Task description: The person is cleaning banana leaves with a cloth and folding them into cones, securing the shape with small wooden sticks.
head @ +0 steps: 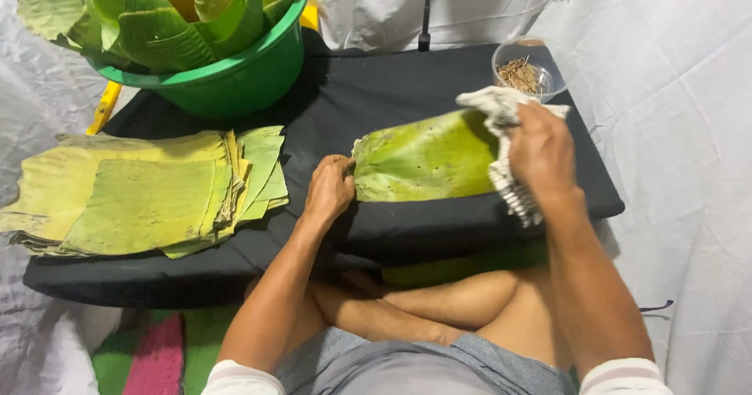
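At frame centre, our left hand [329, 187] pins the banana leaf [427, 160] flat; our right hand [540, 148] grips the cloth [501, 113]; wiping along the veins seems safest.

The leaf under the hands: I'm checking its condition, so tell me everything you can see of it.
The leaf is a broad, flat piece of banana leaf, yellow-green with fine ribs and brownish speckles near its left edge. It lies spread on the black board. The left hand presses its left edge down; the right hand holds a striped white cloth over its right end, hiding that part.
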